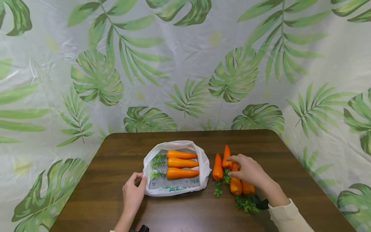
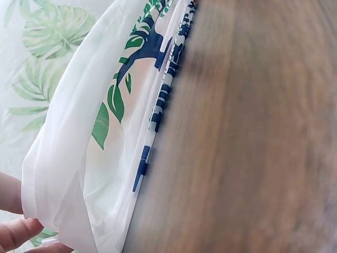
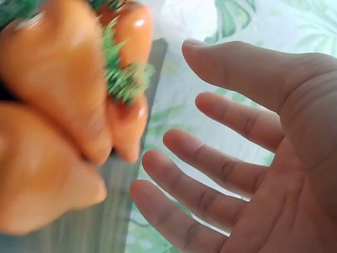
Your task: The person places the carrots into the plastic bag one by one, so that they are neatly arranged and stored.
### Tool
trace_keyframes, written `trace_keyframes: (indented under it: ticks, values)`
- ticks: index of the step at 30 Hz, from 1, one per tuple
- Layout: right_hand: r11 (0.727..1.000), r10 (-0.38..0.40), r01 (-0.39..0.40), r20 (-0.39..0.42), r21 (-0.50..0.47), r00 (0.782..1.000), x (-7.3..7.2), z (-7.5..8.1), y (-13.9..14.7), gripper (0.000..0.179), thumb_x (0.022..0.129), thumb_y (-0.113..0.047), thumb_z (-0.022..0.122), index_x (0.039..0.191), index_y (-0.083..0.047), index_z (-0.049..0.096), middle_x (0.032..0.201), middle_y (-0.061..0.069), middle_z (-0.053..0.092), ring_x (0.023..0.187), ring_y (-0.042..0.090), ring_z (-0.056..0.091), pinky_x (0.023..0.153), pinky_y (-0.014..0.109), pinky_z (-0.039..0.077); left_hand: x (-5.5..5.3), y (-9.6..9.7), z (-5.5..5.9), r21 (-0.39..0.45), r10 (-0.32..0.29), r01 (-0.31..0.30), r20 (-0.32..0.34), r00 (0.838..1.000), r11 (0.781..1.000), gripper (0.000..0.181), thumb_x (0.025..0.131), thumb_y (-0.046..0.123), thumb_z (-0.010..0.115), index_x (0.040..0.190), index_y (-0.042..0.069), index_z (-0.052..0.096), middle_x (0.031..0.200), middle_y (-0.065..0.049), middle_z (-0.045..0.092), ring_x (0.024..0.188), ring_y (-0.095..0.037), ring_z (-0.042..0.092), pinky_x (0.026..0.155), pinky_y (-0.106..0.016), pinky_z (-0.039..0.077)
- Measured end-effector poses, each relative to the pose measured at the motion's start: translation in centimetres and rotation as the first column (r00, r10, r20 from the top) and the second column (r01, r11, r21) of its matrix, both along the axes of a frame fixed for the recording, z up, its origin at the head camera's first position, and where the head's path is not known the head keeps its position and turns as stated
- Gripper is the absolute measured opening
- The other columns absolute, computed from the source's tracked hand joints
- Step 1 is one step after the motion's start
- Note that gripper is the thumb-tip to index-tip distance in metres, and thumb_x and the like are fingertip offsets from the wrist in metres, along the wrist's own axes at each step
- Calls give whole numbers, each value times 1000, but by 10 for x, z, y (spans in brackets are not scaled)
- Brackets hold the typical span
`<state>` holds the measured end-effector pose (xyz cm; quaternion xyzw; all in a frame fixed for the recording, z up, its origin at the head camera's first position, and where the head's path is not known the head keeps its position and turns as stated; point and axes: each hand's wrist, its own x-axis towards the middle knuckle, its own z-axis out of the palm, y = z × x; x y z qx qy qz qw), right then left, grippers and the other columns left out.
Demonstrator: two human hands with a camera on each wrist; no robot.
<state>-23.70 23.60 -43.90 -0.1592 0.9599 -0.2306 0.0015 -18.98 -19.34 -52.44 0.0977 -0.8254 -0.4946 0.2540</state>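
Observation:
A white plastic bag (image 1: pixel 206 167) lies on the table with its mouth spread wide. Inside it are three orange carrots (image 1: pixel 182 162) in a row, green tops to the left. My left hand (image 1: pixel 134 191) pinches the bag's left rim; in the left wrist view green and blue print shows on the bag (image 2: pixel 58 137). Several more carrots (image 1: pixel 218 167) lie in a loose group to the right of the bag. Over this group is my right hand (image 1: pixel 250 170), thumb and fingers spread apart. The right wrist view shows nothing between its fingers, with carrots (image 3: pixel 58 79) beside the fingertips.
The brown wooden table (image 1: pixel 116 161) has rounded far corners. Behind it hangs a pale sheet (image 1: pixel 191 67) printed with green leaves. A black strap (image 1: pixel 260 203) shows at the right wrist, near the carrots' green tops.

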Motion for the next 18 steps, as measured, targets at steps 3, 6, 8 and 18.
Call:
trace_keyframes:
  ticks: [3, 6, 8, 18]
  values:
    - [1000, -9, 9, 6, -7, 1000, 6, -4, 11, 53, 83, -26, 84, 132, -17, 65, 118, 9, 64, 93, 26, 62, 67, 39, 48, 0, 1, 0, -4, -1, 1, -4, 1000, 1000, 4, 91, 11, 71, 89, 8, 69, 100, -10, 75, 103, -32, 70, 91, -50, 48]
    - [1000, -25, 25, 23, -14, 999, 10, -8, 20, 55, 82, -27, 85, 132, -16, 65, 121, 11, 64, 101, 31, 63, 72, 44, 51, 0, 1, 0, -7, -4, 3, -6, 1000, 1000, 4, 92, 11, 71, 89, 8, 69, 101, -11, 75, 104, -32, 70, 92, -51, 47]
    - [999, -42, 43, 47, -20, 998, 13, -12, 25, 56, 82, -28, 85, 132, -16, 65, 121, 12, 64, 99, 30, 63, 72, 45, 52, 0, 1, 0, -10, -3, 3, -3, 1000, 1000, 4, 92, 11, 71, 90, 8, 69, 101, -11, 75, 104, -32, 70, 92, -51, 47]
    - [991, -103, 111, 94, -75, 990, 21, -32, 44, 68, 80, -34, 86, 137, -8, 59, 119, 15, 66, 93, 30, 65, 69, 45, 52, 0, 1, -1, -4, -7, 7, -2, 1000, 1000, 6, 92, 12, 71, 89, 7, 69, 102, -12, 75, 103, -33, 70, 91, -52, 48]
